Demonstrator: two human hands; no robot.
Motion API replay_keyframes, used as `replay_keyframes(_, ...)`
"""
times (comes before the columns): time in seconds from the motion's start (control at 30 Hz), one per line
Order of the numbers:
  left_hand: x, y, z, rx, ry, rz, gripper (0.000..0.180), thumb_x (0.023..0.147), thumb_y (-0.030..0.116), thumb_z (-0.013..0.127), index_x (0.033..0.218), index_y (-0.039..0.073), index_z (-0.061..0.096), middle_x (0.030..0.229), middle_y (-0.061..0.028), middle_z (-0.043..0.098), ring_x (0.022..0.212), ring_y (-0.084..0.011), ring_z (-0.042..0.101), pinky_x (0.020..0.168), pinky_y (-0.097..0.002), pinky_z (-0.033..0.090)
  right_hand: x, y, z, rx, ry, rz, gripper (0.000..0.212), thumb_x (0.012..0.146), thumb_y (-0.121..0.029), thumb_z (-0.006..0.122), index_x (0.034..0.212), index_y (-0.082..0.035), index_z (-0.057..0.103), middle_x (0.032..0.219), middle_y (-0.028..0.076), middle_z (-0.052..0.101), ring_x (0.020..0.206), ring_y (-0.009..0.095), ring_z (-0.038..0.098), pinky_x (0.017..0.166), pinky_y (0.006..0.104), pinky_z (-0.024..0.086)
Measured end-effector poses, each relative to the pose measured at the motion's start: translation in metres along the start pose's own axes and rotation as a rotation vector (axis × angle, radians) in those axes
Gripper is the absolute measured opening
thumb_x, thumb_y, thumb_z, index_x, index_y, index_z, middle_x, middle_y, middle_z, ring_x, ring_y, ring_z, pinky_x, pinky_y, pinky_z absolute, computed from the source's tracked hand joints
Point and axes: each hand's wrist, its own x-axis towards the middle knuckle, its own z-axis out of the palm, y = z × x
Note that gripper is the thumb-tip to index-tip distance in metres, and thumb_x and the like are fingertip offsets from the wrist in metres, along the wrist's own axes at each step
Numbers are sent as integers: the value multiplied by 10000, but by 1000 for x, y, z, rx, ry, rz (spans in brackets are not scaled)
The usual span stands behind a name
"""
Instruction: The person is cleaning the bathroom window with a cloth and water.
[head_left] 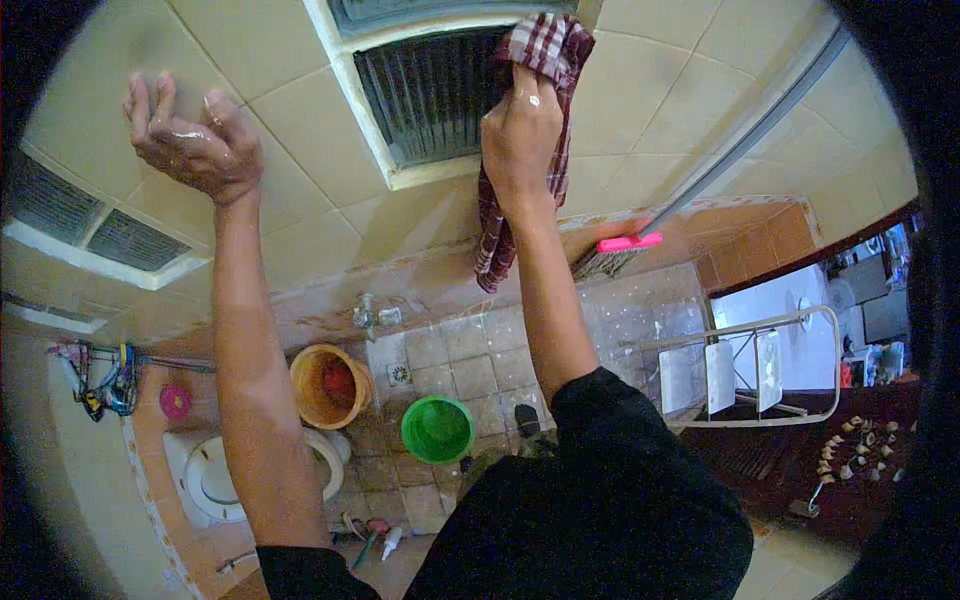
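Note:
My right hand [522, 140] grips a maroon-and-white plaid cloth [545, 42] against the right side of a ribbed glass pane [430, 100] set in a pale frame high on the wall. Part of the cloth hangs down behind my wrist. On the left, my left hand [195, 140] is raised close to the cream tiled wall [290, 120], empty, its fingers apart and a little bent. I cannot tell whether it touches the tiles. White foamy spots show on both hands.
Below stand an orange tub [330, 385], a green basin [437, 430] and a toilet [205, 480]. A wall tap [376, 316] juts out above a floor drain [400, 374]. To the right are a long-handled pink brush [630, 243] and a stepladder [712, 378].

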Motion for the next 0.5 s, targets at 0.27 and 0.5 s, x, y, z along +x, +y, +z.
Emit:
replay_keyframes(0.27, 3, 1, 0, 10, -5, 5, 382, 905, 280, 565, 1199, 39, 521, 1305, -198, 480, 1258, -368, 450, 1085, -508, 315, -84, 21, 14, -33, -42, 83, 533, 665, 102, 556, 1196, 55, 551, 930, 283, 556, 862, 475, 558, 765, 522, 468)
replay_keyframes(0.5, -4, 1, 0, 14, -24, -6, 392, 927, 318, 568, 1203, 44, 519, 1286, -207, 500, 1269, -371, 445, 1081, -498, 305, -18, -2, 6, 5, -93, 89, 534, 661, 118, 574, 1190, 53, 539, 951, 271, 561, 897, 462, 559, 776, 515, 471)
